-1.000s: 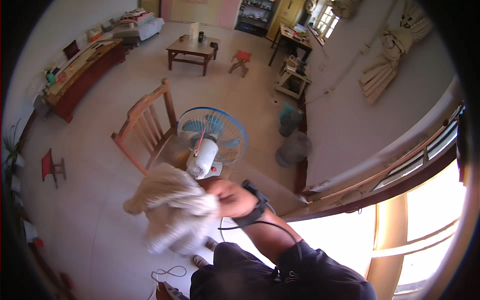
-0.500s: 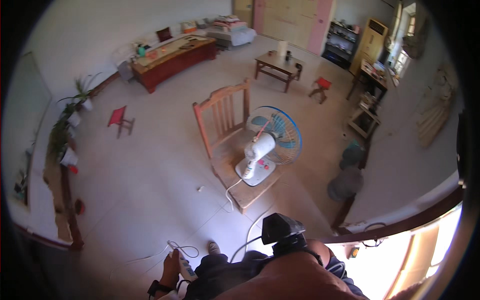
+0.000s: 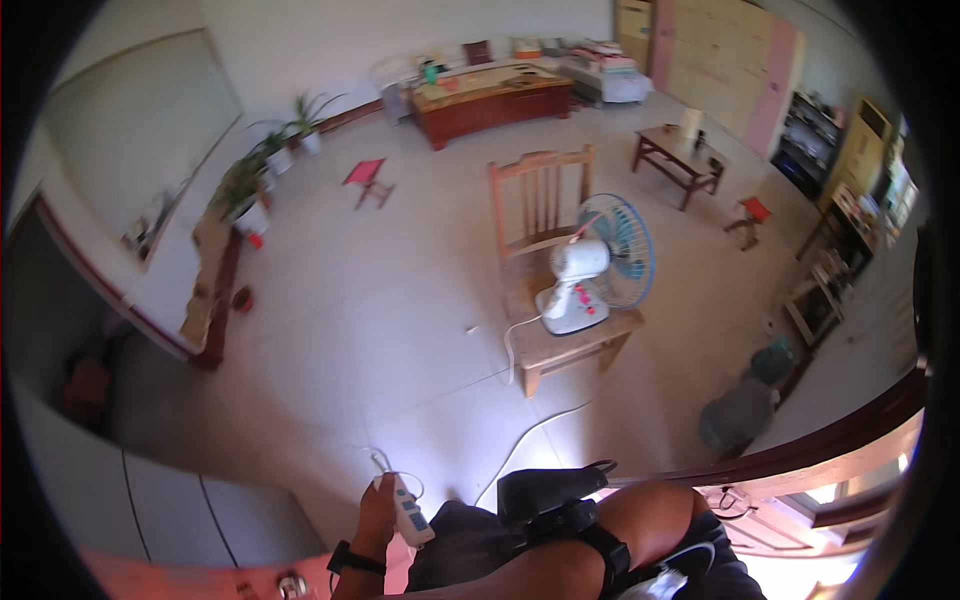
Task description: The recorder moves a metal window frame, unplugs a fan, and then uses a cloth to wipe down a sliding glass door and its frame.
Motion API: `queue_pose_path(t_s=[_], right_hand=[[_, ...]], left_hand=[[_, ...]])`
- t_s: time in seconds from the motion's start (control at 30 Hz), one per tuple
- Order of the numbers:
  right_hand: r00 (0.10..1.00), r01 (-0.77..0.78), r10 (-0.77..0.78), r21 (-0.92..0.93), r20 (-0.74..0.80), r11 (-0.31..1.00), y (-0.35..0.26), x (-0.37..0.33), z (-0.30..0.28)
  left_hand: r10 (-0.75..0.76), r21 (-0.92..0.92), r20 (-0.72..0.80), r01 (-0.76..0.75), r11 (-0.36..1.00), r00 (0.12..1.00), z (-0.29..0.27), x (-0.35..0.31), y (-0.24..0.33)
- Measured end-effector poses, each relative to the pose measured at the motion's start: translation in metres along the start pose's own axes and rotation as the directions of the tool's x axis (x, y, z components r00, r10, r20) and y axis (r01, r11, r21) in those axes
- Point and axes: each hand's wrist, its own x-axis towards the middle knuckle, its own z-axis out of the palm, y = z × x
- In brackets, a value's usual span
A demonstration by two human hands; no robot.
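Head view cuts off much near the lower edge: the right hand is out of sight, hidden past the raised right forearm with its black strap [image 3: 600,545], so its grip cannot be told. What lies under the person's dark clothing is hard to make out. Ahead of the person a white and blue electric fan [image 3: 592,275] stands on the seat of a wooden chair [image 3: 545,265], its white cord [image 3: 520,440] running down from the chair across the tiled floor [image 3: 380,300] toward the person. Beyond the chair stand a small red stool [image 3: 365,178] and a low wooden table [image 3: 682,155]. The left hand [image 3: 378,510], nearer than the chair, is closed around a white power strip [image 3: 410,512]
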Motion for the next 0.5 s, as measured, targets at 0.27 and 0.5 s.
queue_pose_path(t_s=[0.27, 0.5], right_hand=[[0.909, -0.184, 0.279, -0.302, 0.311, 0.935, 0.104, -0.063, -0.035], [0.588, -0.615, -0.03, -0.471, -0.808, 0.632, 0.141, -0.196, -0.07]], left_hand=[[0.182, 0.537, 0.2, -0.263, 0.802, 0.963, -0.011, -0.142, -0.023], [0.031, 0.736, 0.448, -0.389, 0.554, 0.893, -0.027, -0.262, -0.036]])
